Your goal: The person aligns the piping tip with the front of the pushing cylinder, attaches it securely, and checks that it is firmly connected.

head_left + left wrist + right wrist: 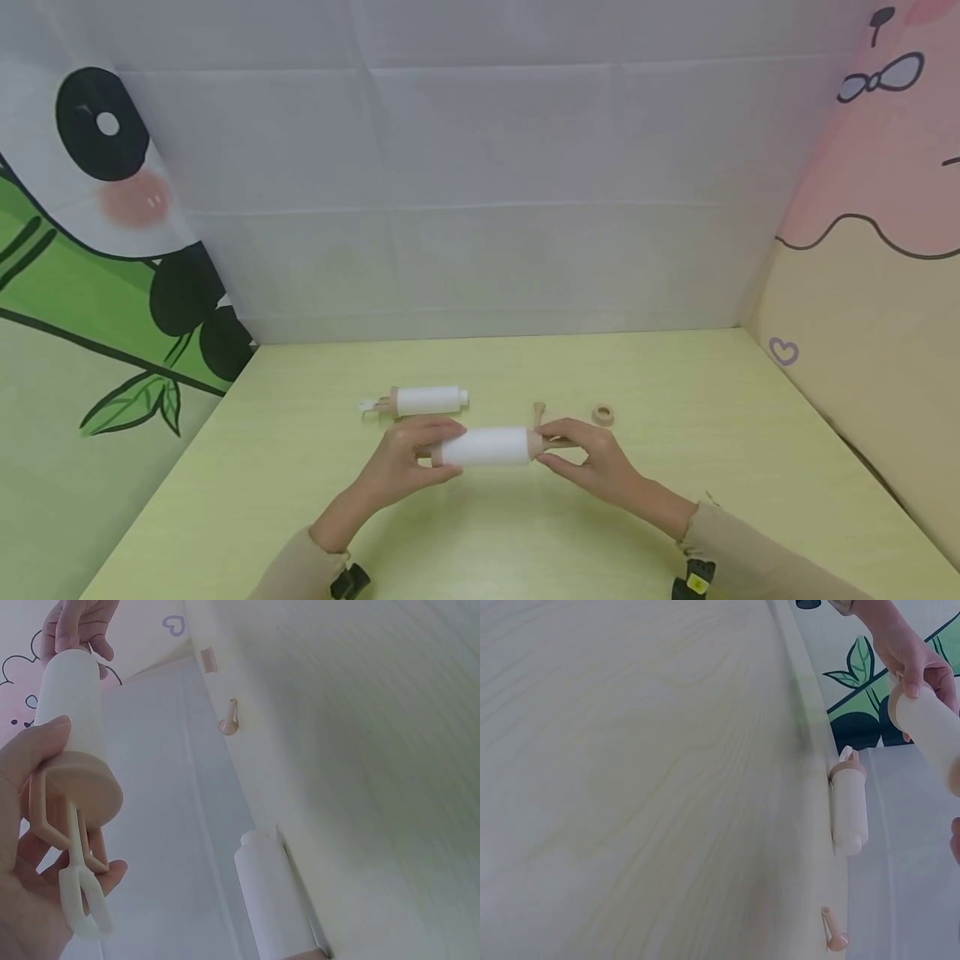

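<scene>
The left hand [397, 464] holds a white cylinder [486, 447] above the worktop [487, 546], its grip curled round the beige collar [84, 780]. The right hand [602, 467] pinches the opposite beige end [535, 444] between thumb and fingers. Beyond them, on the worktop, a similar cylinder [429, 401] lies on its side at left; a beige peg [539, 408] and beige ring [602, 423] lie farther right.
</scene>
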`<state>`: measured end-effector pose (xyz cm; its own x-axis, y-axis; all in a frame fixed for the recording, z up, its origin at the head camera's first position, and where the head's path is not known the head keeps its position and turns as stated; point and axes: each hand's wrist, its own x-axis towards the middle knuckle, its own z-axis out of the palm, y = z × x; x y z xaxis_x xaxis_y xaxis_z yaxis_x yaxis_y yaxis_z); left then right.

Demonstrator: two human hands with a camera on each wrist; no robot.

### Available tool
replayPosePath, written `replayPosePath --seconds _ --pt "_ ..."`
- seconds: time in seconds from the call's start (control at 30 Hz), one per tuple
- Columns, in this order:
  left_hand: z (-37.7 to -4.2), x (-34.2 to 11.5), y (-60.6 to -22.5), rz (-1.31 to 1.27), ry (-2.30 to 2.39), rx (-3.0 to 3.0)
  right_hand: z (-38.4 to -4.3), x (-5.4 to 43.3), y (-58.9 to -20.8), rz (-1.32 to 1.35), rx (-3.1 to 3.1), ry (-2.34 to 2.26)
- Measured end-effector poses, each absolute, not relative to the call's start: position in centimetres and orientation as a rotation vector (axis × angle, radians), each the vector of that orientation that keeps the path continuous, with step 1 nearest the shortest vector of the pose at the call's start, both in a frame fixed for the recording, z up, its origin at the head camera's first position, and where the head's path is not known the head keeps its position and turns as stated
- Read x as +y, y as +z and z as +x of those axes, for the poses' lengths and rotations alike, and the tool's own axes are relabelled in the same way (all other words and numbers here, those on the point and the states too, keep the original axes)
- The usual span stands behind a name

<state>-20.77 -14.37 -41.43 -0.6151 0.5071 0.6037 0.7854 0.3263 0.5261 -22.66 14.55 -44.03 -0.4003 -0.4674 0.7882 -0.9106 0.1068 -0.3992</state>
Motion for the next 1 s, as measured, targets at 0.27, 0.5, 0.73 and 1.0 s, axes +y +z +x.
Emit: replayPosePath --seconds 0.27,0.5,0.73,1.0 --pt "-20.7 -14.4 -41.2 -1.113 -1.211 -2.320 -21.9 13.9 -42.4 1.391 -1.793 1.250" --pt "-20.7 -14.4 -41.0 -1.082 -1.257 -2.343 -20.7 13.6 -40.2 1.402 -1.779 1.195" --pt "-20.7 -14.4 -41.1 -1.107 -1.227 -2.326 -20.9 13.8 -40.6 1.388 -1.837 1.210" --pt "-20.8 -14.3 -41.3 -1.123 -1.199 -2.312 -22.5 14.4 -43.2 1.383 -1.899 1.220"
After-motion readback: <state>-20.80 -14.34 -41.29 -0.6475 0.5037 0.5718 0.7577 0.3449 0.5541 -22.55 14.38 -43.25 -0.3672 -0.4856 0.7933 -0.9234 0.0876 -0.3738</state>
